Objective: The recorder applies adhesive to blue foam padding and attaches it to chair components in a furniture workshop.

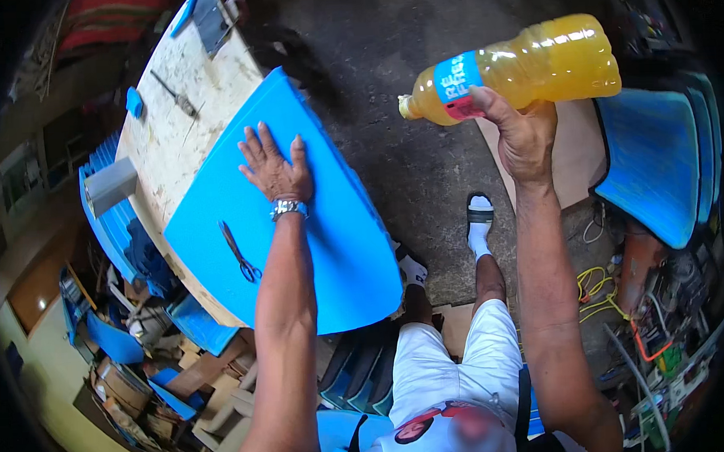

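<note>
My left hand (277, 167) lies flat with fingers spread on a bright blue foam sheet (339, 251). The sheet covers the near part of a pale, stained work table (161, 154). Dark-handled scissors (238, 252) rest on the blue surface, left of my forearm. Raised to the right, my right hand (524, 134) grips a clear plastic bottle (532, 61) of yellow-orange liquid. The bottle is tilted nearly sideways, its neck pointing left and slightly down. Around it runs a blue and red label, and my thumb presses near that. Whether the neck is capped I cannot tell.
A slim tool (177, 95) and small blue scraps (134, 103) lie on the table's far part. Blue curved panels (650, 165) lean in a stack at right. Yellow cord (595, 292) and mixed scrap (667, 374) cover the lower right floor; wood offcuts (211, 370) pile up lower left.
</note>
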{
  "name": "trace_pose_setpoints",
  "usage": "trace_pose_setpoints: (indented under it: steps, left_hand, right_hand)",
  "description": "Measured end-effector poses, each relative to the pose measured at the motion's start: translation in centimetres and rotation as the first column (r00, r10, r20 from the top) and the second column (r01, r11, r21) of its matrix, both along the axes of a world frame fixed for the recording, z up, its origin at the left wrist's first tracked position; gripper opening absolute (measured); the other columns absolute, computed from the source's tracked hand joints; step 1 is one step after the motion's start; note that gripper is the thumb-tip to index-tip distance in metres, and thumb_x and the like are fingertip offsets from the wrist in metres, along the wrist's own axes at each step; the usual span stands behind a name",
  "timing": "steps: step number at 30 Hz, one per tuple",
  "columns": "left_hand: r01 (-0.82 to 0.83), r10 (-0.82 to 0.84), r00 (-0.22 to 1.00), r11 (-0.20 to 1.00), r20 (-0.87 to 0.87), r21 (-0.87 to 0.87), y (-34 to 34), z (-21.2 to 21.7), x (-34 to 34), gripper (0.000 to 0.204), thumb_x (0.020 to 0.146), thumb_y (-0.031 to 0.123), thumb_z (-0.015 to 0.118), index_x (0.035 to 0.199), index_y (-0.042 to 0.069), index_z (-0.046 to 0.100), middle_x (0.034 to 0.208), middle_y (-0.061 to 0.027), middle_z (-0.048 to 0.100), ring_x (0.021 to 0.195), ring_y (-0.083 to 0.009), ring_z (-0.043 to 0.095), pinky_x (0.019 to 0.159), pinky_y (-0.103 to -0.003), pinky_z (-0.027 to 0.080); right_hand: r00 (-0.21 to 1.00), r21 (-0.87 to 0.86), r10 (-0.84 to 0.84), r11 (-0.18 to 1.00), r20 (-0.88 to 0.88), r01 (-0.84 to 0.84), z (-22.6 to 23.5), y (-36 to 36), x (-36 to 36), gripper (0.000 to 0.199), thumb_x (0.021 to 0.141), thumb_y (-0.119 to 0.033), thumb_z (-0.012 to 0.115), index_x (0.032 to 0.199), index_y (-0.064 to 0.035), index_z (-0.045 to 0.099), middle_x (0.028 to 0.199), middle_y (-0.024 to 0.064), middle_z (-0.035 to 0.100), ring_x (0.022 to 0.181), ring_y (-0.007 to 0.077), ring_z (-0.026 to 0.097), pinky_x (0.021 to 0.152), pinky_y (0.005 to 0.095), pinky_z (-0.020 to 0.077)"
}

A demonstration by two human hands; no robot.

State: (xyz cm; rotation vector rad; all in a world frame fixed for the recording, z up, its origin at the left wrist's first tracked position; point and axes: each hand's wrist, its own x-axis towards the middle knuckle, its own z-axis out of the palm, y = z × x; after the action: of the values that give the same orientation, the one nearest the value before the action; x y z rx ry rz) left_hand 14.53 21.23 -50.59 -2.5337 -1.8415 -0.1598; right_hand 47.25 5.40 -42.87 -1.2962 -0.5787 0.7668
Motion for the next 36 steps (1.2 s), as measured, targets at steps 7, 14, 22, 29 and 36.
trace_pose_setpoints:
  steps: [7, 14, 22, 29, 36]
  left_hand:
    - [-0.018, 0.018, 1.0, 1.0, -0.003, -0.018, -0.2, -0.2, -1.4, 0.075, 0.094, 0.063, 0.041, 0.154, 0.019, 0.032, 0.164, -0.009, 0.02, 0.151, -0.0336, 0.013, 0.116, -0.061, 0.003]
    - [-0.009, 0.01, 0.999, 0.999, 0.031, -0.035, -0.2, -0.6, -0.4, 0.075, 0.095, 0.065, 0.036, 0.154, 0.018, 0.034, 0.163, -0.0092, 0.021, 0.151, -0.0332, 0.013, 0.117, -0.06, 0.002]
    - [0.007, -0.007, 1.0, 1.0, 0.004, 0.004, -0.3, -0.1, -1.7, 0.075, 0.096, 0.064, 0.033, 0.154, 0.017, 0.031, 0.163, -0.0102, 0.02, 0.151, -0.0338, 0.013, 0.117, -0.06, 0.003]
    - [0.017, -0.016, 0.999, 0.999, 0.045, -0.037, -0.7, -1.2, 0.4, 0.073, 0.098, 0.061, 0.033, 0.155, 0.016, 0.03, 0.163, -0.0104, 0.02, 0.151, -0.0333, 0.013, 0.117, -0.059, 0.003]
    - [0.019, -0.019, 1.0, 1.0, -0.011, 0.0, -0.5, -0.4, -1.9, 0.072, 0.098, 0.059, 0.034, 0.155, 0.016, 0.029, 0.164, -0.0104, 0.019, 0.151, -0.0336, 0.013, 0.117, -0.058, 0.004]
  right_hand:
    - [0.993, 0.043, 0.115, 0.992, 0.036, -0.116, -1.4, 7.1, -3.5, 0.037, 0.083, -0.015, 0.078, 0.112, -0.0023, 0.06, 0.104, 0.0067, 0.065, 0.093, 0.0186, 0.066, 0.09, 0.0327, 0.0529]
    - [0.929, 0.183, 0.083, 0.983, -0.361, -0.016, -5.6, 16.0, -6.3, 0.039, 0.086, -0.02, 0.075, 0.119, -0.0087, 0.057, 0.104, 0.0037, 0.064, 0.095, 0.0155, 0.067, 0.075, 0.0358, 0.0635]
    - [0.866, 0.114, 0.159, 0.986, -0.474, -0.119, -8.0, 7.9, -7.9, 0.041, 0.084, -0.016, 0.075, 0.119, -0.0044, 0.057, 0.109, 0.0077, 0.064, 0.101, 0.0176, 0.062, 0.094, 0.0339, 0.0494]
    - [0.979, 0.12, -0.11, 0.984, -0.17, 0.132, -8.9, 16.6, -6.3, 0.024, 0.086, -0.012, 0.073, 0.107, -0.0041, 0.064, 0.096, 0.0038, 0.068, 0.085, 0.0151, 0.068, 0.081, 0.0301, 0.0552]
    - [0.951, 0.052, 0.189, 0.982, -0.245, -0.181, -6.3, 7.0, -7.2, 0.027, 0.085, -0.015, 0.071, 0.107, -0.0007, 0.064, 0.096, 0.0085, 0.07, 0.091, 0.0183, 0.067, 0.082, 0.0328, 0.0538]
